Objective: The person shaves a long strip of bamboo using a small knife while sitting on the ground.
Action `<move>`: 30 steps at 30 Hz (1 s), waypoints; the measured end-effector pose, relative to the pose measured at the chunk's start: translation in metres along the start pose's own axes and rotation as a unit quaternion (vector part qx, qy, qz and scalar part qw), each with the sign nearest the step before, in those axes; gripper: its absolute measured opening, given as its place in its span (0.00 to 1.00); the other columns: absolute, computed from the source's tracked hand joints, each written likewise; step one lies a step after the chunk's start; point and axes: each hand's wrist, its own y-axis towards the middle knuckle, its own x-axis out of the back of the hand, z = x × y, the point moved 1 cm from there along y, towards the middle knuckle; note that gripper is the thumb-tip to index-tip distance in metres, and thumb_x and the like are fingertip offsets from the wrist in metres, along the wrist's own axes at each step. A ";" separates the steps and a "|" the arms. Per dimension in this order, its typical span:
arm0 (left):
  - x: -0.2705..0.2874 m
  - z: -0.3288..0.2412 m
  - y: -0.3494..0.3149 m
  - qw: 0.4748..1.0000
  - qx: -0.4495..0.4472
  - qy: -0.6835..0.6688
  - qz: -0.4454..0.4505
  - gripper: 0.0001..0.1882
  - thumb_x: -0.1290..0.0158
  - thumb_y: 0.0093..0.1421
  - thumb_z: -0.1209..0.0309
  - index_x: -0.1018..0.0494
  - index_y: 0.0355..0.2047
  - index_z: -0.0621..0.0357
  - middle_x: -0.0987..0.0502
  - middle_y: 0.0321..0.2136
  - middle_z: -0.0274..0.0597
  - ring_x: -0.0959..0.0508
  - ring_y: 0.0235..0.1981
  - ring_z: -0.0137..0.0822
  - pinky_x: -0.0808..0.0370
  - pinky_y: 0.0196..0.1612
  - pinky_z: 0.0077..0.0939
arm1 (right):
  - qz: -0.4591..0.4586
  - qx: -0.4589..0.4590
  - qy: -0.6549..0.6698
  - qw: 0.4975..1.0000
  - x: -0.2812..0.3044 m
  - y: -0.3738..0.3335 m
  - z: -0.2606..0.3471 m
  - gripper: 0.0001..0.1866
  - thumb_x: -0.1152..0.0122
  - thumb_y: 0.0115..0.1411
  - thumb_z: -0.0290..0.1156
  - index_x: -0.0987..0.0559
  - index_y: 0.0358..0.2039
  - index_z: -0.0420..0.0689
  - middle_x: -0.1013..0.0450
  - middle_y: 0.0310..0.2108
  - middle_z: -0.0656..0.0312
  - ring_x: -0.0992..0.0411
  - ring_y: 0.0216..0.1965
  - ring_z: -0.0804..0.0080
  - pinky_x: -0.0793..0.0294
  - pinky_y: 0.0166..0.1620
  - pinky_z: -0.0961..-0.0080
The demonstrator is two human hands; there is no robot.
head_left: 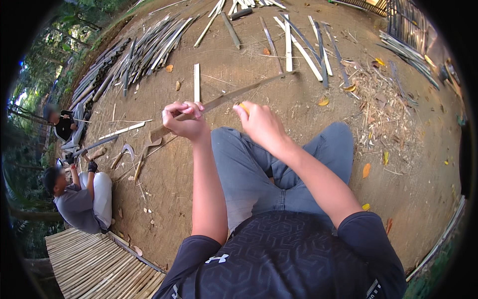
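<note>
My left hand [186, 121] is closed around a long bamboo strip [231, 94], which slants from the lower left up toward the far right in front of my knees. My right hand [263, 125] is a little right of it, just below the strip, with its fingers curled round a small yellow thing. Only the tip of that thing shows at the thumb, so its kind cannot be made out. On the ground left of my left hand lie a sickle [128, 151] with a curved blade and a wooden-handled tool [144, 152].
A person [82, 194] wearing black gloves squats at the left, holding a long piece; another person [67, 124] sits beyond. Bamboo poles and strips [154, 50] are piled at the far left. Shavings [381, 107] cover ground at the right. A bamboo-slat platform [94, 259] stands lower left.
</note>
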 end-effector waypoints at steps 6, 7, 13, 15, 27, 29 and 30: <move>0.012 0.002 0.006 1.000 0.006 -0.010 -0.022 0.21 0.63 0.62 0.55 0.35 0.17 0.53 0.38 0.11 0.34 0.38 0.09 0.31 0.36 0.19 0.32 | 0.029 -0.028 0.001 0.999 0.007 0.002 0.021 0.21 0.52 0.69 0.46 0.20 0.36 0.41 0.23 0.25 0.44 0.21 0.29 0.46 0.23 0.32 0.55; 0.007 0.001 0.005 0.999 0.013 -0.016 -0.030 0.21 0.63 0.62 0.55 0.35 0.17 0.53 0.39 0.11 0.34 0.38 0.10 0.31 0.36 0.19 0.32 | 0.020 -0.033 -0.024 0.999 0.005 0.001 0.020 0.20 0.52 0.69 0.45 0.20 0.36 0.41 0.22 0.25 0.45 0.21 0.30 0.47 0.22 0.34 0.54; 0.011 0.001 0.001 1.000 0.002 -0.008 -0.018 0.20 0.60 0.60 0.56 0.35 0.17 0.53 0.39 0.12 0.34 0.39 0.10 0.31 0.36 0.21 0.32 | 0.019 -0.032 0.012 0.999 0.003 0.011 0.004 0.20 0.52 0.69 0.44 0.20 0.36 0.40 0.22 0.25 0.45 0.21 0.30 0.47 0.22 0.33 0.55; 0.008 0.000 -0.002 1.000 -0.003 -0.011 -0.017 0.20 0.61 0.60 0.55 0.35 0.17 0.53 0.39 0.11 0.34 0.39 0.10 0.31 0.36 0.21 0.32 | 0.015 -0.021 0.010 1.000 0.002 0.002 0.012 0.21 0.52 0.69 0.44 0.20 0.36 0.40 0.22 0.25 0.45 0.22 0.30 0.46 0.22 0.33 0.56; 0.014 0.014 0.007 0.997 0.032 -0.034 -0.064 0.19 0.63 0.61 0.56 0.37 0.19 0.55 0.38 0.12 0.36 0.39 0.09 0.31 0.34 0.19 0.30 | -0.055 -0.020 -0.059 0.997 -0.019 0.044 -0.075 0.22 0.57 0.72 0.40 0.22 0.36 0.35 0.32 0.11 0.62 0.35 0.11 0.78 0.39 0.11 0.80; 0.026 0.007 0.010 0.998 0.014 -0.010 -0.064 0.19 0.63 0.61 0.57 0.37 0.19 0.55 0.39 0.12 0.36 0.40 0.09 0.31 0.34 0.19 0.30 | 0.010 -0.018 -0.028 0.999 -0.023 0.035 -0.039 0.22 0.57 0.71 0.43 0.21 0.38 0.38 0.26 0.18 0.54 0.26 0.18 0.65 0.28 0.21 0.67; 0.033 0.002 0.011 0.998 0.007 0.004 -0.065 0.19 0.63 0.61 0.57 0.36 0.19 0.55 0.39 0.12 0.36 0.40 0.08 0.31 0.35 0.19 0.30 | 0.046 -0.018 -0.012 0.999 -0.022 0.023 -0.018 0.22 0.56 0.71 0.45 0.21 0.39 0.40 0.23 0.21 0.50 0.22 0.22 0.58 0.22 0.26 0.60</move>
